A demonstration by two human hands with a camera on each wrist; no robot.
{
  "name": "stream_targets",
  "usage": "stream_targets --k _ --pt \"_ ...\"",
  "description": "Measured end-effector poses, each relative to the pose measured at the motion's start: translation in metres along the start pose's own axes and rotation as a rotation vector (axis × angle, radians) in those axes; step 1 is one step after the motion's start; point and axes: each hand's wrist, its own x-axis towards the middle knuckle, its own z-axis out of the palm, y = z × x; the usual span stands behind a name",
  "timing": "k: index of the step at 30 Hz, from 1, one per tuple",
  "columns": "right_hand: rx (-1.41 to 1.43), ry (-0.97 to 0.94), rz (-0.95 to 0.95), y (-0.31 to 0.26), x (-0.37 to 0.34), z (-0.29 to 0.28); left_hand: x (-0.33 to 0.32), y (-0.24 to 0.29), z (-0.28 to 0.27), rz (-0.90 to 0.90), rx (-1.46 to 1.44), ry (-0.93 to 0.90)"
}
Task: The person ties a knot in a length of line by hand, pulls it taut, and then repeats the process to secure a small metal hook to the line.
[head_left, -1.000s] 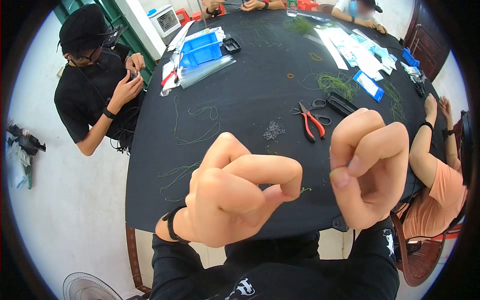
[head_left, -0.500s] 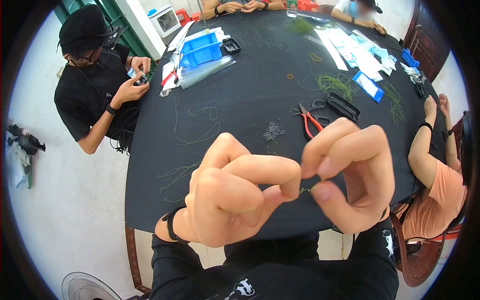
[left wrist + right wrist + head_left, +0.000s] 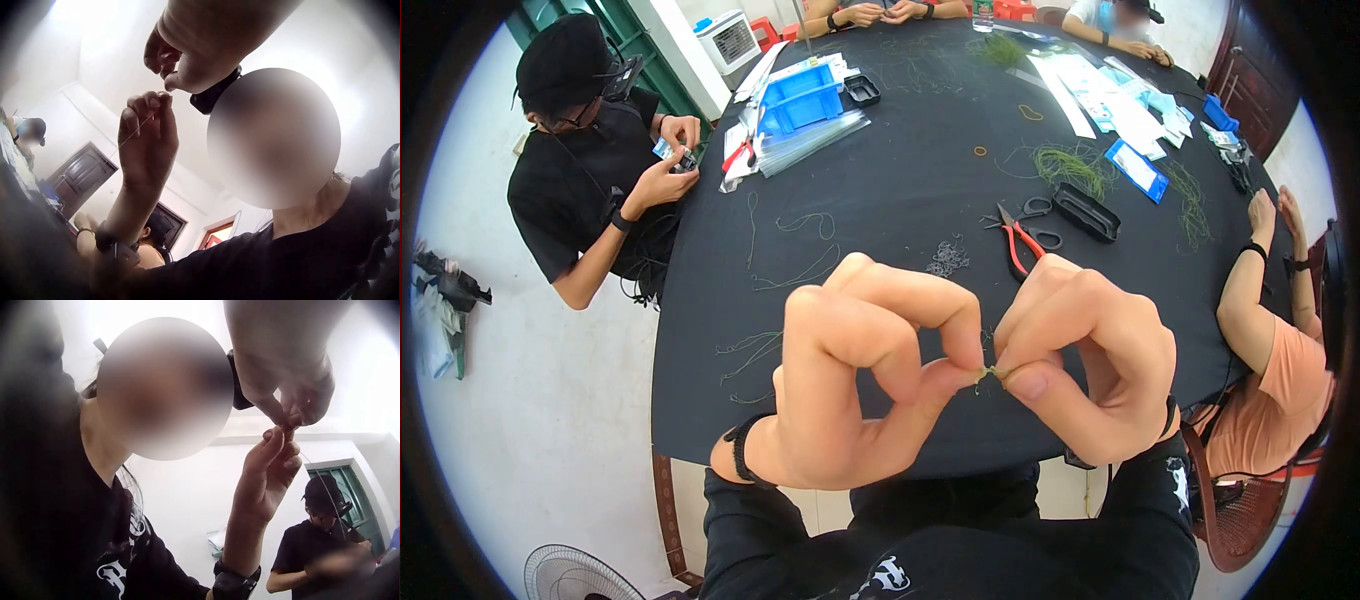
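Both hands are held up close together above the near table edge in the head view. Thumb and forefinger of my left hand [image 3: 855,375] pinch a short bit of green fishing line [image 3: 988,371]. On its other side, the fingertips of my right hand [image 3: 1095,360] also pinch the line, leaving only a small gap between the two hands. A thin strand of line [image 3: 322,482] trails down from the fingers in the right wrist view. Just beyond the hands lies a pile of small dark fish hooks [image 3: 948,258].
Red-handled pliers [image 3: 1022,243], black scissors [image 3: 1048,240] and a black tray [image 3: 1086,212] lie beyond my right hand. Cut lines [image 3: 795,276] are spread at left, with a green line tangle [image 3: 1072,172] farther back. A blue bin [image 3: 802,100] stands far left. Other people sit around the table.
My right hand has come left from well apart to meet the left fingertips, and now pinches the line there. My left hand has turned slightly, its thumb and fingers more spread from the palm.
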Motion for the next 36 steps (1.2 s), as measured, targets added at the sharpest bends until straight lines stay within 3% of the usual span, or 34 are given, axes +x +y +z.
stream_targets --k 7,15,18,25,29,33,36 --pt "0.0 0.009 -0.026 0.002 0.0 -0.001 0.002 -0.004 -0.003 0.062 -0.011 -0.013" --pt "-0.138 0.102 -0.274 0.01 0.004 0.003 -0.004 0.008 0.006 -0.282 -0.354 0.129" --pt "-0.185 0.127 -0.3 0.01 0.004 0.004 -0.003 0.008 0.005 -0.329 -0.411 0.114" --pt "-0.213 0.105 -0.31 0.011 0.003 0.003 -0.002 0.011 0.005 -0.337 -0.326 0.111" --pt "-0.119 0.245 -0.075 -0.003 0.002 0.014 0.001 0.01 0.003 -0.29 -0.246 0.098" --pt "-0.226 0.138 -0.225 -0.001 0.001 0.007 0.001 0.011 0.003 -0.267 -0.198 0.099" --pt "-0.063 0.069 -0.21 -0.014 0.002 0.005 0.0 0.01 0.007 -0.237 -0.201 0.139"
